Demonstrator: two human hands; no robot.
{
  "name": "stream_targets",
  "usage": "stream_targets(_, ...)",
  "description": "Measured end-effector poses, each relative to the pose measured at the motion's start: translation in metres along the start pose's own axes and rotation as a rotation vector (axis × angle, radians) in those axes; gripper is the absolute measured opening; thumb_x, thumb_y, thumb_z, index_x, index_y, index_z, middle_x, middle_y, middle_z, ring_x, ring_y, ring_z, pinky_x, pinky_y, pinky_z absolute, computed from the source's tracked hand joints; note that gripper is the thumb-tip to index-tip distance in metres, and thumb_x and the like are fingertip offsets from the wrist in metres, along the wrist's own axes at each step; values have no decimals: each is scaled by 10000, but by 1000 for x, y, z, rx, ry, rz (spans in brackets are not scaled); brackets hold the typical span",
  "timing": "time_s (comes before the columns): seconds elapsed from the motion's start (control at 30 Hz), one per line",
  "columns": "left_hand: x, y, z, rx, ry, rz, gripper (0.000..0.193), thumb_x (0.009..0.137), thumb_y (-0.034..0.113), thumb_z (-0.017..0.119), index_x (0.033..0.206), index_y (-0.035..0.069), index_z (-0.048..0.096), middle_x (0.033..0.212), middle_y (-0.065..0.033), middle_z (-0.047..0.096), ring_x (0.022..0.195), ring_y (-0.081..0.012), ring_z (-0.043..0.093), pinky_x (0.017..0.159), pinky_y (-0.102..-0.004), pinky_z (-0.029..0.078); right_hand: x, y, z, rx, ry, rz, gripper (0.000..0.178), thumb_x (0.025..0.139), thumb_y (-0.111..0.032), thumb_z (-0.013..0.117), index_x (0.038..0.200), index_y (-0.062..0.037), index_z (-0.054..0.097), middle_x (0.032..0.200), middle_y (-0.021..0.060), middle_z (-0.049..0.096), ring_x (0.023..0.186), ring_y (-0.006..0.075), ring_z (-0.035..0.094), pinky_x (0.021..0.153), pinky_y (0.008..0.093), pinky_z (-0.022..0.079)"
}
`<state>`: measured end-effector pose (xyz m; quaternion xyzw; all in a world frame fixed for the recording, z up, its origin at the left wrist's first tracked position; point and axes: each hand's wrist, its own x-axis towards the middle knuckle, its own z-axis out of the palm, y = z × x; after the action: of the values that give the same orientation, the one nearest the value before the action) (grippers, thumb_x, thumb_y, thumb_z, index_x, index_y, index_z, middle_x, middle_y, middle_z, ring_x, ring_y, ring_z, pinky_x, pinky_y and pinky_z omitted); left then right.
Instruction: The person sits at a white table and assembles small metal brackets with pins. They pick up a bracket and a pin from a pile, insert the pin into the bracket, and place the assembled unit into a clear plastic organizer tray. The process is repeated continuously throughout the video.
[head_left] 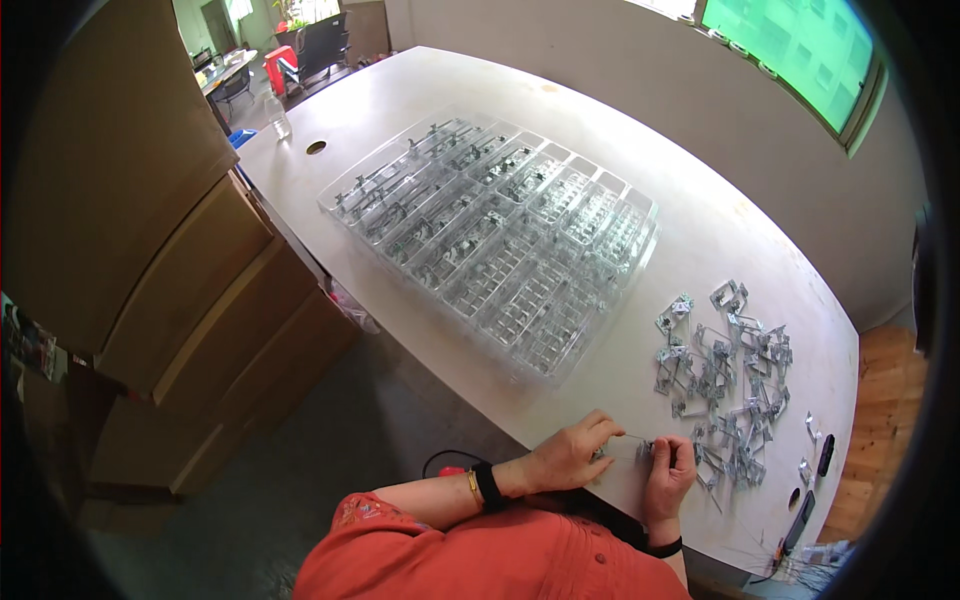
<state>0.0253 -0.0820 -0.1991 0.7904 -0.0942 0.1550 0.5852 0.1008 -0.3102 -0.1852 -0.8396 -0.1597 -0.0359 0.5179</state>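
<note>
Metal clip (632, 447) pinched between my left hand (568, 455) and right hand (668, 470), near the table edge (470, 400).
Its long axis lies left-right; I see free tabletop before the clear tray (500, 235).

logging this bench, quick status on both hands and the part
Left hand and right hand pinch one small metal clip between them at table edge. Loose clip pile just beyond the right hand. Clear compartment tray farther off, nothing blocking.
</note>
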Motion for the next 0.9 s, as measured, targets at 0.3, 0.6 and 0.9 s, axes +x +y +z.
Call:
stream_targets(0.3,3,-7,3,30,51,80,430,881,20,791,1296,27,680,1195,-152,658,943,-302,700,780,-375,586,3,5,3,2,1,-34,163,1117,-158,719,1037,-17,697,853,2,627,800,101,555,744,281,488)
stream_targets(0.6,6,-15,7,40,69,105,391,835,29,801,1212,1,701,1152,-156,655,912,-299,692,794,-390,584,8,13,5,0,11,-141,213,1121,-186,720,1000,-16,680,828,2,620,777,101,535,698,286,463)
stream_targets(0.9,9,-25,11,74,91,130,367,822,81,811,1170,-2,726,1140,-183,687,1010,-345,709,886,-420,593,11,20,5,4,-4,-165,205,1109,-202,741,1017,-26,691,816,-1,620,775,98,541,703,286,473)
